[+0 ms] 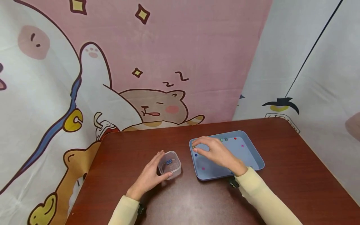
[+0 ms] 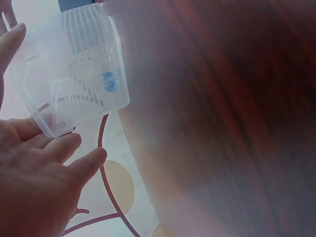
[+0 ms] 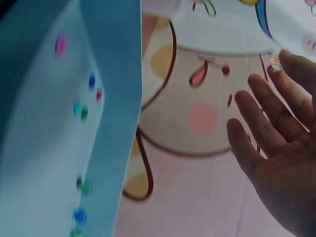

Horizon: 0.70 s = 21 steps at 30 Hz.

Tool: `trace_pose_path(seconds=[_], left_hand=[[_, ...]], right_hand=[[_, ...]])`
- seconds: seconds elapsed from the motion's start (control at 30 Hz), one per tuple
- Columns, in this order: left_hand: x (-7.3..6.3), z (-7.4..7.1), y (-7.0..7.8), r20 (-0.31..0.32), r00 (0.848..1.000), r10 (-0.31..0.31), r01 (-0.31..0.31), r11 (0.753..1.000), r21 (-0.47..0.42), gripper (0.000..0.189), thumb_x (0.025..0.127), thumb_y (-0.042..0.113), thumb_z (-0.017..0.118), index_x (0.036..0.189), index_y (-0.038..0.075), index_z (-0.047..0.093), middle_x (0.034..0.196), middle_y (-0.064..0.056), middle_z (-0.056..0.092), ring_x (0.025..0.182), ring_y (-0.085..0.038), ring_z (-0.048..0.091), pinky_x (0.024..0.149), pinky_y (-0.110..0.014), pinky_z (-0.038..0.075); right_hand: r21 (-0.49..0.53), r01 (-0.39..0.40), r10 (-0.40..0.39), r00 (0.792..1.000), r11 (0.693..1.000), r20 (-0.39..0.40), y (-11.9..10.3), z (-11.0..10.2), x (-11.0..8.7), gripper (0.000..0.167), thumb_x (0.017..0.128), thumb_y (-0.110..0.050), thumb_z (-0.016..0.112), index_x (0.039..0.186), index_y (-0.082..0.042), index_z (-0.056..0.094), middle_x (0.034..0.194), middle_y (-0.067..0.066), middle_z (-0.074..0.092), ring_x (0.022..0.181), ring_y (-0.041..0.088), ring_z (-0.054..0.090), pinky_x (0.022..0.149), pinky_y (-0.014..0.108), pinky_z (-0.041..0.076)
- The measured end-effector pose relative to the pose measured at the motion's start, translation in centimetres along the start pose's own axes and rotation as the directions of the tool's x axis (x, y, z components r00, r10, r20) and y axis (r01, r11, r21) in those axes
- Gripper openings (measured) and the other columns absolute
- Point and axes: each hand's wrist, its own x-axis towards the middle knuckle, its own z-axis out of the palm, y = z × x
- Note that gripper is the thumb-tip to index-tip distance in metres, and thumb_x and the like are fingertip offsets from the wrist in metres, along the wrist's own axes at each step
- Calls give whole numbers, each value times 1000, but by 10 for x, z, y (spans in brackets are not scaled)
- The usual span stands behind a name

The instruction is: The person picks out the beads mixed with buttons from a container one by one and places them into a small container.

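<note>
My left hand (image 1: 149, 176) holds a small clear plastic container (image 1: 175, 172) on the table, fingers along its far left side and thumb at its near side. Two blue beads (image 2: 109, 81) lie together inside it. Over the left part of a shallow blue tray (image 1: 254, 153), my right hand (image 1: 215, 151) pinches a small shiny clear bead (image 3: 276, 63) between thumb and index finger; its other fingers are spread. Several small coloured beads lie in the tray, among them a dark blue bead (image 1: 196, 155), a pink bead (image 1: 203, 168) and a red bead (image 1: 235, 138).
Both things stand on a dark reddish-brown table (image 1: 123, 156), the container left of the tray with a gap between them. Behind the table hangs a cloth (image 1: 213, 62) printed with cartoon animals.
</note>
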Motion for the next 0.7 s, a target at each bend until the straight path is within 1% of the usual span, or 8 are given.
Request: trace_pose_path(seconds=[0.13,0.2,0.33,0.5,0.57,0.7], left_hand=[[1,1,0,0,1000,7,-7,1000,-1,97,85,50,83,160,6,38,167,-14,32,152,-32,32,114,-58,37],[1,1,1,2,1000,10,-10,1000,-2,98,85,51,83,160,6,38,167,-15,32,152,-33,32,114,-59,37],[1,0,1,5,1000,4,-4,1000,-4,97,86,51,83,160,6,38,166,-15,32,151,-34,34,113,-59,38],[0,0,1,5,1000,-5,5,1000,-7,97,86,52,82,160,8,38,167,-15,32,150,-35,36,112,-59,40],[0,0,0,5,1000,-2,2,1000,-7,97,87,52,81,160,7,37,167,-16,32,149,-36,37,111,-60,40],[0,0,1,12,1000,-5,5,1000,-12,98,87,52,81,161,6,36,167,-16,31,149,-36,36,111,-60,40]], right_hand=[[38,28,-29,999,999,19,-11,22,3,16,97,-23,76,112,-19,77,123,-4,72,114,13,67,94,41,56],[54,44,-45,999,998,26,-15,31,5,17,98,-23,74,114,-17,77,126,-3,71,115,14,67,93,42,57],[45,93,-95,995,995,40,-19,49,8,18,100,-23,72,116,-16,76,128,1,71,120,17,66,95,41,56],[-16,127,-125,986,992,110,-22,67,13,19,100,-23,71,116,-14,75,126,2,70,118,15,66,95,35,56],[-58,144,-135,982,988,135,-22,73,14,19,100,-22,71,116,-12,75,125,1,70,116,14,66,94,33,56],[-116,170,-152,976,978,156,-20,83,13,20,100,-22,71,114,-9,76,126,3,70,120,18,64,97,35,55]])
